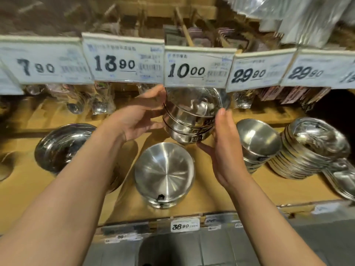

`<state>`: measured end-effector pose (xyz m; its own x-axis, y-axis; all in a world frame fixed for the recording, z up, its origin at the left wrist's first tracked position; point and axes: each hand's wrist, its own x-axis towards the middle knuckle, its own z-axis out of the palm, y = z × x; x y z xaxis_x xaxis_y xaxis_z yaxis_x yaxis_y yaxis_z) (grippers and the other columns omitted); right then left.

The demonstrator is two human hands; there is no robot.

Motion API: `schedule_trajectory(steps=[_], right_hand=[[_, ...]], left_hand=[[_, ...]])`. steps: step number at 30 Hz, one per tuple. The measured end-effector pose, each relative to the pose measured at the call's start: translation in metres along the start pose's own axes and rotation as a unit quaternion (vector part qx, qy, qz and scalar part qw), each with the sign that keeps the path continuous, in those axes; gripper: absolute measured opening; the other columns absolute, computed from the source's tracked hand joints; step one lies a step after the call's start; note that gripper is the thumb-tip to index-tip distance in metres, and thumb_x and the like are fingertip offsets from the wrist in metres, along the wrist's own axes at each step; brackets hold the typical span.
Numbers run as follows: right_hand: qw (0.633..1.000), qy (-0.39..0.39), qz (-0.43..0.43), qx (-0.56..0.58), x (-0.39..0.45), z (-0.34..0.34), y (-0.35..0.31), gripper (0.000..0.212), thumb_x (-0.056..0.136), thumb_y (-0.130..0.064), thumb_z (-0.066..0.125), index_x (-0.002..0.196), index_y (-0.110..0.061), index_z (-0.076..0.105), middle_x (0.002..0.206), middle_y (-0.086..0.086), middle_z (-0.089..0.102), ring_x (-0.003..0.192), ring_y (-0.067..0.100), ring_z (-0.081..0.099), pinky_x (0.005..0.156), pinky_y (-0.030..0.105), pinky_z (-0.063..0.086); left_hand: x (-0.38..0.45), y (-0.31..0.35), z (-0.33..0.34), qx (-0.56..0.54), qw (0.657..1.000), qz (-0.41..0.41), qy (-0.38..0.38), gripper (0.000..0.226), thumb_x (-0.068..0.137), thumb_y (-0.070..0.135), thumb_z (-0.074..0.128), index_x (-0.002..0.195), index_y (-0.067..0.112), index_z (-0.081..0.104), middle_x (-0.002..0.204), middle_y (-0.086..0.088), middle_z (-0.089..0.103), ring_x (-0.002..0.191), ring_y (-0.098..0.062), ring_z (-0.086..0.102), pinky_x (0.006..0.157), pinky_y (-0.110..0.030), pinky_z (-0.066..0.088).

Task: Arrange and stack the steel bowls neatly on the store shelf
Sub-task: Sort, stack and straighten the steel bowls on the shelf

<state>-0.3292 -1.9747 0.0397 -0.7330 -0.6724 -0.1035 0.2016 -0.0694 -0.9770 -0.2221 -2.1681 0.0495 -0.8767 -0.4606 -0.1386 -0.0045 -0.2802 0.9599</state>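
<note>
At the left end of the tan, cardboard-lined shelf a wide, mirror-polished steel bowl lies tilted, its round hollow facing up and toward the front. Behind it, along the back edge, small shiny items in clear plastic bags hang in a row. Near the front edge, about mid-shelf, stands a brushed steel bowl with a flat round bottom showing fine radial grain; it sits on at least one more bowl of its kind.

The left hand is cupped against the left side of the held stack, its thumb on the lower bowl's wall and the other fingers curled round behind the upper rims. This stack is a few nested steel bowls with smooth rounded walls and thin stepped rims, tilted so the glossy inside faces the front; it is above the middle of the shelf, just behind the brushed bowl and under the white 10.00 price card. The right hand presses the stack's right side with straight fingers, the fingertip reaching the top rim and the thumb under the base. The stack is clamped between the two hands.

Toward the right end stands a matte satin bowl stack, then a leaning pile of shallow polished dishes, touching it.
</note>
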Motion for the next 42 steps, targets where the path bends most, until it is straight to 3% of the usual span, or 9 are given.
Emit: schedule_trajectory(steps=[4,10,15,20,26,30,36,40,42], right_hand=[[1.000,0.001,0.011,0.005,-0.018,0.002,-0.016,0.074,0.100,-0.058,0.047,0.162,-0.033,0.017,0.165,-0.012,0.030,0.146,0.007,0.036,0.116,0.052,0.040],[0.999,-0.035,0.025,0.010,-0.059,-0.004,-0.027,0.065,0.102,-0.056,0.044,0.160,-0.040,0.021,0.160,-0.016,0.039,0.140,0.004,0.044,0.104,0.047,0.051],[0.997,-0.062,0.034,0.004,-0.090,-0.021,-0.031,0.062,0.101,-0.058,0.045,0.157,-0.043,0.026,0.158,-0.012,0.043,0.141,0.010,0.046,0.100,0.045,0.053],[0.995,-0.093,0.035,-0.004,-0.132,-0.036,-0.035,0.071,0.090,-0.073,0.053,0.154,-0.049,0.031,0.154,-0.019,0.047,0.137,0.007,0.050,0.096,0.044,0.057],[0.986,-0.158,0.040,-0.025,-0.166,-0.027,-0.040,0.063,0.089,-0.073,0.052,0.147,-0.054,0.038,0.151,-0.022,0.049,0.137,0.010,0.051,0.098,0.050,0.055],[0.979,-0.200,0.017,-0.027,-0.183,0.006,-0.033,0.040,0.106,-0.043,0.049,0.146,-0.043,0.042,0.140,-0.022,0.058,0.124,-0.002,0.059,0.089,0.039,0.058],[0.972,-0.224,0.075,-0.015,-0.212,0.086,-0.011,0.075,0.083,-0.070,0.063,0.150,-0.054,0.034,0.145,-0.029,0.052,0.117,-0.012,0.059,0.101,0.050,0.055],[0.968,-0.245,0.038,-0.044,-0.230,0.151,0.023,0.068,0.096,-0.054,0.062,0.154,-0.052,0.028,0.111,-0.062,0.048,0.103,-0.031,0.052,0.084,0.025,0.061],[0.971,-0.230,0.050,-0.033,-0.239,0.187,0.042,0.055,0.091,-0.066,0.059,0.141,-0.067,0.037,0.107,-0.060,0.052,0.101,-0.026,0.057,0.081,0.024,0.061]], left_hand=[[-0.027,0.014,0.010,-0.008,0.999,-0.007,0.030,0.035,0.089,0.017,0.057,0.121,0.030,0.066,0.106,0.008,0.075,0.097,-0.015,0.068,0.092,-0.050,0.057],[-0.079,0.020,0.038,0.022,0.998,-0.034,0.047,0.039,0.087,0.038,0.066,0.118,0.015,0.065,0.105,0.000,0.075,0.102,-0.021,0.068,0.094,-0.044,0.057],[-0.122,0.013,0.066,0.013,0.996,-0.030,0.078,0.063,0.091,0.034,0.062,0.152,0.031,0.046,0.136,0.001,0.066,0.116,-0.023,0.064,0.101,-0.047,0.054],[-0.171,0.004,0.092,-0.009,0.995,-0.022,0.097,0.062,0.091,0.034,0.068,0.150,0.037,0.049,0.121,0.005,0.067,0.096,-0.022,0.060,0.091,-0.039,0.048],[-0.232,0.003,0.097,-0.027,0.990,-0.005,0.139,0.067,0.090,0.035,0.064,0.154,0.037,0.042,0.144,0.008,0.061,0.127,-0.016,0.059,0.108,-0.051,0.047],[-0.277,0.011,0.078,-0.029,0.981,0.008,0.193,0.071,0.087,0.037,0.065,0.154,0.037,0.040,0.141,0.007,0.064,0.132,-0.020,0.058,0.110,-0.052,0.046],[-0.348,0.015,0.018,-0.032,0.969,0.030,0.244,0.072,0.086,0.037,0.064,0.154,0.035,0.041,0.143,0.009,0.063,0.134,-0.017,0.057,0.105,-0.046,0.052],[-0.386,0.011,-0.046,-0.035,0.968,0.025,0.248,0.069,0.085,0.038,0.066,0.151,0.040,0.045,0.144,0.011,0.061,0.134,-0.016,0.058,0.106,-0.046,0.051],[-0.396,0.009,-0.086,-0.040,0.970,0.011,0.240,0.069,0.085,0.037,0.066,0.151,0.040,0.044,0.145,0.011,0.060,0.138,-0.017,0.054,0.110,-0.049,0.046]])
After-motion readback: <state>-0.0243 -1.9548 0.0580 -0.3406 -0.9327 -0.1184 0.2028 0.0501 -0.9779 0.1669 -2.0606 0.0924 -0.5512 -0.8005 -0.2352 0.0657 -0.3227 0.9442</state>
